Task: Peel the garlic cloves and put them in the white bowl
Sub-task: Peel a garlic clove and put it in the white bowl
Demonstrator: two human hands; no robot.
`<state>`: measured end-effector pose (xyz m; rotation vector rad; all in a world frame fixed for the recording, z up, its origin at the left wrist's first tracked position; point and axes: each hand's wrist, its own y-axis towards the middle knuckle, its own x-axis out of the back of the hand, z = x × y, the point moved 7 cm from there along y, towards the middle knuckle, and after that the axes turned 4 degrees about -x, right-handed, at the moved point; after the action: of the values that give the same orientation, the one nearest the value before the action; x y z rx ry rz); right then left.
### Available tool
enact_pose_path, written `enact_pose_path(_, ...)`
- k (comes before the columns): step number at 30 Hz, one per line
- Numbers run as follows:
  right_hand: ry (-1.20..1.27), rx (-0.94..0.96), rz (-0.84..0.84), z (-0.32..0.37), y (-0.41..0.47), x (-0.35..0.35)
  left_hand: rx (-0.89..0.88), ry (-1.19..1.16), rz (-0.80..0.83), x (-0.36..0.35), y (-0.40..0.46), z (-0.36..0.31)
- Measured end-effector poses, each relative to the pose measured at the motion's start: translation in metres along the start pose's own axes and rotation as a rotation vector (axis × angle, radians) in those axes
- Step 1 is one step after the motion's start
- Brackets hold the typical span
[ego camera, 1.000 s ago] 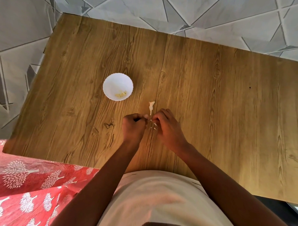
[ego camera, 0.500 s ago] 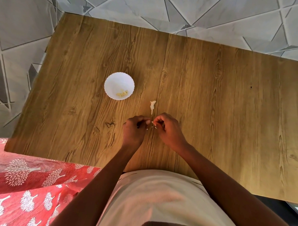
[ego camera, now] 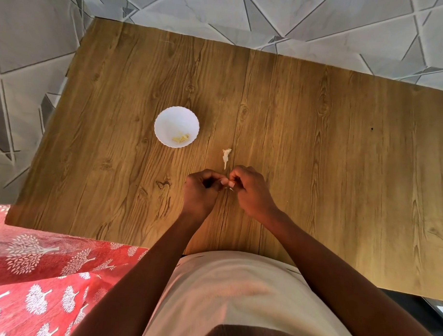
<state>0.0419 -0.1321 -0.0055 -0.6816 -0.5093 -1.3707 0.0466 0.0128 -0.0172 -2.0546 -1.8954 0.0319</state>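
Above the near middle of the table (ego camera: 315,144), the left hand (ego camera: 200,193) and right hand (ego camera: 250,192) meet fingertip to fingertip. Both have their fingers curled inward, and both appear to pinch one small clove (ego camera: 228,186) at the point of contact. The clove is almost wholly hidden; only a pale speck and a thin sliver of skin show between the thumbs. How far it is peeled cannot be told.

The hands work low over the wood, probably so that loosened skin drops straight down and the clove cannot fall far if it slips. Opposed pinches suit the step in hand: one hand steadies the clove while the other strips skin.

A white scrap of peel (ego camera: 226,156) lies on the table just beyond the hands, apart from them.

The bowl (ego camera: 163,119) stands farther off, ahead and to the left, within easy reach of the left hand. It holds a few yellowish peeled pieces (ego camera: 181,137) near its near wall, so part of the task is done.
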Motion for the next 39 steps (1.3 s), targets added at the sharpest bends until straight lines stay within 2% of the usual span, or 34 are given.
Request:
enact_pose_path(4,0.359,-0.145,0.012,-0.003,0.000,0.001,-0.005,-0.014,0.007,-0.002,0.000,-0.002)
enact_pose_path(9,0.573,-0.282,0.019,-0.013,0.001,0.001,-0.010,-0.029,0.033,-0.002,0.001,-0.002)
enact_pose_path(11,0.550,-0.310,0.006,-0.016,-0.001,0.002,0.001,-0.064,0.026,0.000,0.001,-0.002)
enact_pose_path(15,0.314,-0.214,-0.043,-0.013,-0.002,0.008,-0.001,-0.072,0.022,0.001,0.000,-0.003)
enact_pose_path(20,0.316,-0.134,-0.043,-0.006,-0.001,0.011,-0.002,-0.065,0.026,0.001,-0.001,0.000)
enact_pose_path(28,0.407,-0.165,-0.072,-0.008,-0.001,0.015,0.006,-0.073,0.042,-0.003,-0.002,0.001)
enact_pose_path(39,0.348,-0.104,-0.083,-0.007,-0.005,0.015,0.035,-0.139,0.020,-0.002,-0.004,0.002)
